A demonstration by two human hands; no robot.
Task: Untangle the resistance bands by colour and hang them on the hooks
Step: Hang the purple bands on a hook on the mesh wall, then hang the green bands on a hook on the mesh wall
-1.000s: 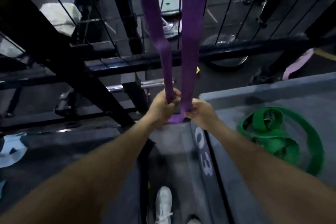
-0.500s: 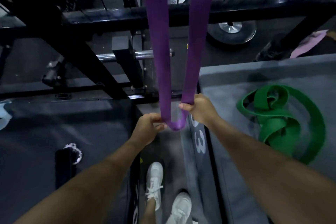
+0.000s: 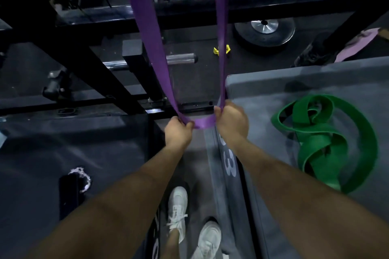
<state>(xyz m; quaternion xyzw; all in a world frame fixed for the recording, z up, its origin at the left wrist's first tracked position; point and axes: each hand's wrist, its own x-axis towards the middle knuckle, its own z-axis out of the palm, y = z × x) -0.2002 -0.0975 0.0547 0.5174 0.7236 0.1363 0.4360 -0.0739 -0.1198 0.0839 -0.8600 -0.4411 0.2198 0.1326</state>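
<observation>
A black metal rack (image 3: 88, 63) fills the far side of the room, with a weight plate (image 3: 264, 31) lying on the dark floor behind it. At the right stands a grey padded box (image 3: 273, 84), and on its top lies the green band (image 3: 322, 139), coiled and twisted on itself. The purple band (image 3: 147, 33) hangs as a long loop, its long axis running up and down; the two strands go up out of view, so where it hangs from cannot be told, and its bottom bend lies almost flat between the hands. Both forearms reach forward and down, nearly straight. The left hand (image 3: 177, 133) has its fingers curled round the left strand at the bend. The right hand (image 3: 230, 121) grips the right strand, fist closed. Below are two white shoes (image 3: 179, 202)
</observation>
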